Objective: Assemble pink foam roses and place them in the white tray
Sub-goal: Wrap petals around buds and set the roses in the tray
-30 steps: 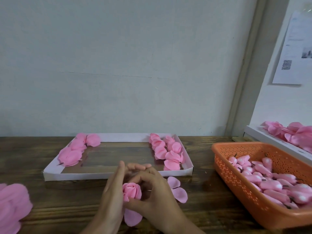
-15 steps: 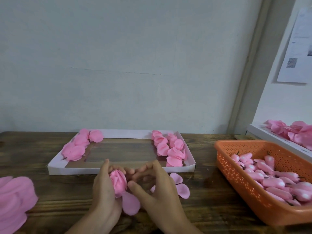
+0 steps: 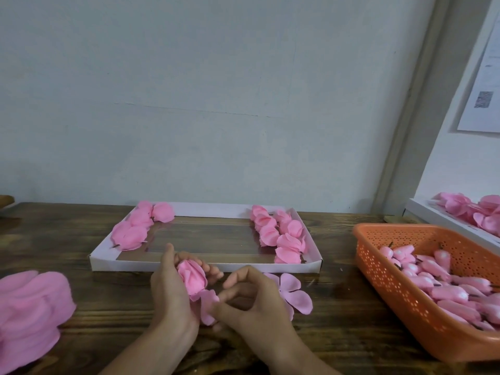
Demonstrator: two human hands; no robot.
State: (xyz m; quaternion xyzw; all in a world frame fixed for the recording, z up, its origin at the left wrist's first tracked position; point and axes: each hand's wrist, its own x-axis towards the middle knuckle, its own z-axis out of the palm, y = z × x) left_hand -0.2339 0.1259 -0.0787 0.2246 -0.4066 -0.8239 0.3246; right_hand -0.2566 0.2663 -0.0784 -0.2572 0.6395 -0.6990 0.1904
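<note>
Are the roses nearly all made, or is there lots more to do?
Lots more. Done: finished roses line both ends of the white tray, its middle bare. In hand: the left hand holds a rose while the right hand pinches its loose petal. Left: an orange basket full of buds.

A dark wooden table [image 3: 338, 307] fills the lower part of the frame. At the centre a white tray [image 3: 205, 265] lies flat on it. An orange basket [image 3: 392, 288] stands at the lower right. A pile of pink petals [image 3: 29, 307] lies at the lower left, and loose petals [image 3: 293, 292] lie just in front of the tray.
</note>
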